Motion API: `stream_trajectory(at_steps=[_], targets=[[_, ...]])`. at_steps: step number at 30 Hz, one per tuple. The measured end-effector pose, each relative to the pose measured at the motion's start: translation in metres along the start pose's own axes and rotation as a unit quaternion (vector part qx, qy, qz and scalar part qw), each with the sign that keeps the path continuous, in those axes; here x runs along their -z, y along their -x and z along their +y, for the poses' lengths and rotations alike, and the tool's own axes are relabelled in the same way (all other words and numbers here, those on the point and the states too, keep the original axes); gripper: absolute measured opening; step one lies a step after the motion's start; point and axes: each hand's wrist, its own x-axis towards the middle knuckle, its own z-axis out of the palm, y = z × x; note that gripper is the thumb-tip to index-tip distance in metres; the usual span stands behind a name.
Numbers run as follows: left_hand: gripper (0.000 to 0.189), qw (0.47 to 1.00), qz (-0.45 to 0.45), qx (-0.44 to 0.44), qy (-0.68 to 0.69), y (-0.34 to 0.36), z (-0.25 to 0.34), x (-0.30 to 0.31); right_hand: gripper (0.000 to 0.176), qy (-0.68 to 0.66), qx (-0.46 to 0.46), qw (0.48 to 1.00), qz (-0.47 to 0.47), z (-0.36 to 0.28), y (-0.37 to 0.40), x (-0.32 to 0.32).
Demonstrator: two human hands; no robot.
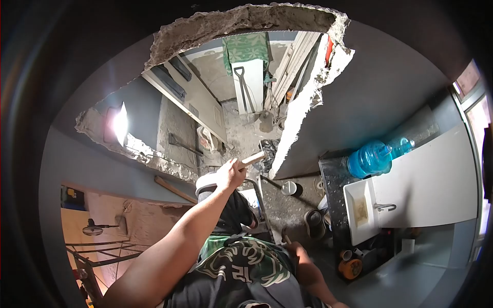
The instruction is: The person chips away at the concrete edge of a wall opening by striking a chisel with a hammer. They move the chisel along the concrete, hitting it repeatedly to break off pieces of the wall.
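Observation:
My left hand [231,175] is closed around a pale, wood-coloured bar [252,159], whose free end points toward the broken opening in the wall. A white, rounded thing [206,180] lies just beside this hand, partly covered by it. Low at my right side, my right hand [293,248] is closed on a hammer [286,236] with a light handle and a small dark head. Its fingers are partly in shadow.
A jagged hole with a rough broken edge [300,120] opens ahead; beyond it stand a shovel [245,90], planks [295,66] and a door panel [192,97]. At right are a sink [351,205] and blue water bottles [371,160]. A pot [291,189] sits on the floor.

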Motion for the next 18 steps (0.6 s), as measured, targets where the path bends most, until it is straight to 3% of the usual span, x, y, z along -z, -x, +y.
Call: stream_trajectory(at_steps=[2,13,18], targets=[[0.02,1.0,0.004,-0.006,0.002,0.0,0.0,0.004,0.04,-0.008,0.035,0.999,-0.001,0.001,-0.01,-0.002],[0.022,0.999,0.03,-0.026,0.005,0.001,0.004,0.006,0.041,0.016,-0.091,0.996,-0.004,0.023,-0.052,-0.003],[0.02,0.999,0.036,-0.031,0.012,0.001,0.002,0.002,0.042,-0.068,-0.059,0.996,0.001,0.026,-0.042,-0.006]])
